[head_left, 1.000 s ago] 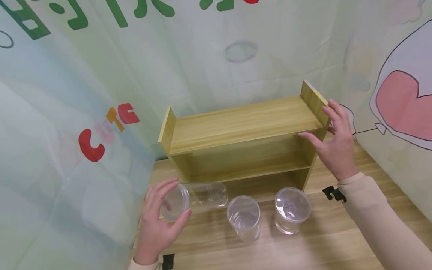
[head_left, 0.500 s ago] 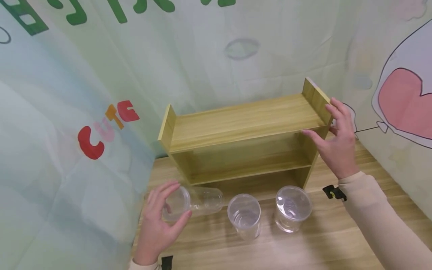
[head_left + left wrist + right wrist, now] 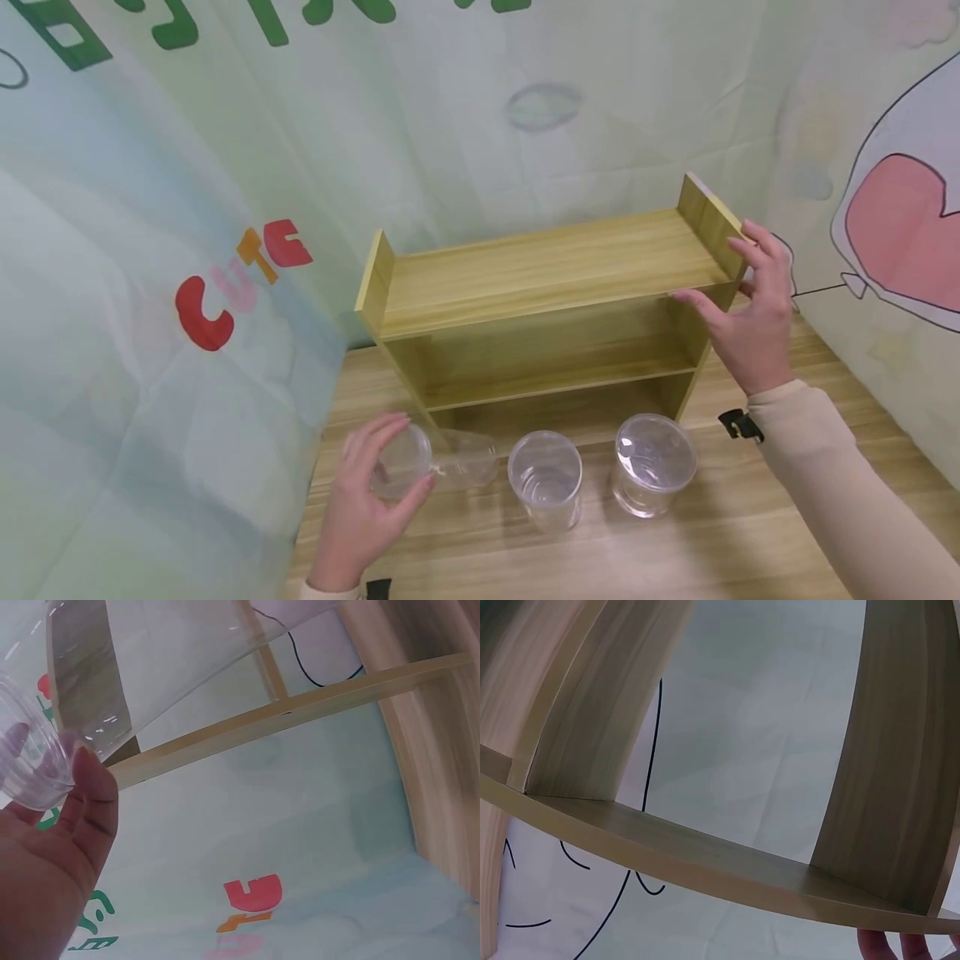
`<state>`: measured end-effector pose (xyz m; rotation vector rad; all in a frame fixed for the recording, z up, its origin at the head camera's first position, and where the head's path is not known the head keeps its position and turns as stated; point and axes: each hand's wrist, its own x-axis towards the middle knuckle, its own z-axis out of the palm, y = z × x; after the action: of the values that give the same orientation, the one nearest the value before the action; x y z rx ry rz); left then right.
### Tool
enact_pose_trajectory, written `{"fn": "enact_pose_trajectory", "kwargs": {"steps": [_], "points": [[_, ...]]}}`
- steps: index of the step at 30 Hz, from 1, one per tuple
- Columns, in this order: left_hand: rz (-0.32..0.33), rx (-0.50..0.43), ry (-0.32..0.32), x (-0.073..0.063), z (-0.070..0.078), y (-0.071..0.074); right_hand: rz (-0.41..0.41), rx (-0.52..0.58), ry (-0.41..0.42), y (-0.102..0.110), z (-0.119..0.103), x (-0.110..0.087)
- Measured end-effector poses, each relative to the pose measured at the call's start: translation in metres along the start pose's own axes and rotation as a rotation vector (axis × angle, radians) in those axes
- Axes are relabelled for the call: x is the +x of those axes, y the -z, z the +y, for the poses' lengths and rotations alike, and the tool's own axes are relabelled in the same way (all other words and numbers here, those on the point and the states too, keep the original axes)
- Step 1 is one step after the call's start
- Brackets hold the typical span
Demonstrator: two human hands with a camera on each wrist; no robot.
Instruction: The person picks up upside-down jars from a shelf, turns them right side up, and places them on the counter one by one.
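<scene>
My left hand (image 3: 365, 500) grips a clear plastic jar (image 3: 467, 460) around its round end. The jar lies sideways, its body pointing right, just in front of the shelf's lower left; I cannot tell whether it touches the table. In the left wrist view, thumb and fingers curl round the jar's rim (image 3: 34, 780). Two more clear jars, a middle one (image 3: 546, 479) and a right one (image 3: 654, 462), stand upright before the shelf. My right hand (image 3: 753, 321) holds the right side panel of the wooden shelf (image 3: 547, 275), fingers outside, thumb at the front edge.
The tabletop (image 3: 637, 558) is wood-grained. A printed cloth (image 3: 615, 100) hangs close behind the shelf, with more on both sides. The shelf has a top board and a middle board (image 3: 555, 383) between two side panels.
My left hand and its jar have shifted slightly right and nearer to me, and the jar's far end sits a little lower. The right hand keeps its hold on the shelf.
</scene>
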<state>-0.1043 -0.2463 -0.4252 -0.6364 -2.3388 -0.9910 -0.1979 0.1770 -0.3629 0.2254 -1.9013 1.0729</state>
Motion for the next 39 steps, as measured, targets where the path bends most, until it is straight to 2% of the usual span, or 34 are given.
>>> {"fn": "enact_pose_trajectory", "kwargs": {"steps": [4,10,15,21,27,34,39], "points": [[-0.028,0.026,0.034,-0.005,-0.004,-0.003,0.017,0.004,0.022,-0.001,0.002,0.000],[-0.087,0.072,0.100,-0.013,-0.011,-0.008,0.026,-0.017,0.038,-0.005,0.026,-0.001],[-0.111,0.089,0.100,-0.017,-0.015,-0.013,0.033,-0.023,0.050,-0.006,0.035,-0.002],[-0.113,0.111,0.076,-0.020,-0.018,-0.017,0.053,0.021,0.077,-0.008,0.023,-0.001],[-0.143,0.129,0.084,-0.022,-0.023,-0.020,0.051,0.016,0.068,-0.009,0.024,-0.002],[-0.183,0.142,0.106,-0.024,-0.025,-0.025,0.052,0.041,0.080,-0.007,0.000,0.000],[-0.214,0.157,0.120,-0.023,-0.026,-0.029,0.050,0.026,0.086,-0.007,0.009,0.001]]}}
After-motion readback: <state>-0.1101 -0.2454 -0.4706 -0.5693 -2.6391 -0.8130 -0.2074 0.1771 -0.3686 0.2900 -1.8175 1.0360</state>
